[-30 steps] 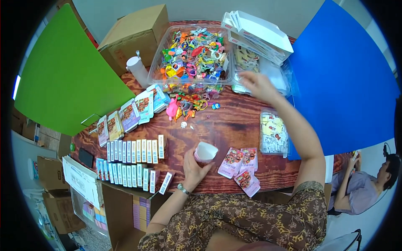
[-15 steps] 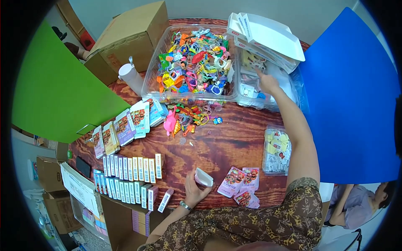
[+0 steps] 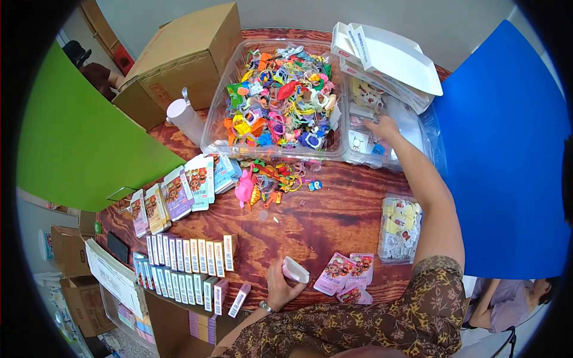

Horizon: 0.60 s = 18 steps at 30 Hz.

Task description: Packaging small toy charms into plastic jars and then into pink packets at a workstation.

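Observation:
My left hand (image 3: 282, 291) is wrapped round a small pink carton (image 3: 295, 272), its open end tilted upward at the near middle of the table. Reaching to the far right, my right hand (image 3: 385, 129) is inside a clear plastic bin (image 3: 388, 160) among small cards and packets; its fingers are drawn together, and whatever is between the tips is too small to make out. A white picture card (image 3: 358, 142) lies beside that hand, with yellow printed pieces (image 3: 365, 94) beyond it. Right of my left hand lie several flat pink cartons (image 3: 335, 273).
A clear tub (image 3: 206, 146) heaped with colourful trinkets stands at the back, loose toys (image 3: 245, 188) before it. Rows of filled cartons (image 3: 197, 292) and flat cartons (image 3: 179, 191) are at left. White trays (image 3: 400, 56), a packet tub (image 3: 399, 230), a bottle (image 3: 186, 122) and coloured panels (image 3: 501, 155) surround.
My right hand has shifted nearer within the bin, its pointing finger now drawn in with the others. My left hand still holds the pink carton. The whole view has moved slightly.

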Available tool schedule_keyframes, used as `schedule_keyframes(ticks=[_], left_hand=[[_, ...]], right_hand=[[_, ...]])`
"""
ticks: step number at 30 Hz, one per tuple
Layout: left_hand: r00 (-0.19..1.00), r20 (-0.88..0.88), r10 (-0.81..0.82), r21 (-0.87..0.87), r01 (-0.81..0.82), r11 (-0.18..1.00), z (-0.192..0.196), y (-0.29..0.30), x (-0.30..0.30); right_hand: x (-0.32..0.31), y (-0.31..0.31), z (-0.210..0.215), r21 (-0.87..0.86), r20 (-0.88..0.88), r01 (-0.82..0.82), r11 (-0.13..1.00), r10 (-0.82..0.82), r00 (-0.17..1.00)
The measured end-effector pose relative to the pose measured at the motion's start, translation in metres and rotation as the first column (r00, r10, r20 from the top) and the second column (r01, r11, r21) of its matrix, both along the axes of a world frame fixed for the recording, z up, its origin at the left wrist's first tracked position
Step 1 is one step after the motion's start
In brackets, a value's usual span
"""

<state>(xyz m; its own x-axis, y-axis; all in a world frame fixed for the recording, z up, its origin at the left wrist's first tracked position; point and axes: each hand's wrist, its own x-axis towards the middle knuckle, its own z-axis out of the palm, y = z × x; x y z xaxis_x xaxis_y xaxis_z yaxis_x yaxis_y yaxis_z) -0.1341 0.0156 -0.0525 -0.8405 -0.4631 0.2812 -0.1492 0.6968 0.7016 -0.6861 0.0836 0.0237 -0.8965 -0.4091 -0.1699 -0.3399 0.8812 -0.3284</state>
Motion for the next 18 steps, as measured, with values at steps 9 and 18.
schedule_keyframes(ticks=[9,18], left_hand=[[0.997,0.023,-0.080,0.074,0.078,0.994,-0.010,-0.002,0.006],[0.996,-0.008,-0.094,0.110,0.095,0.989,-0.016,-0.002,0.006]], right_hand=[[0.014,0.005,0.010,0.037,0.304,0.253,0.967,-0.253,0.919],[-0.005,-0.007,-0.047,-0.440,0.376,0.463,0.770,-0.310,0.873]])
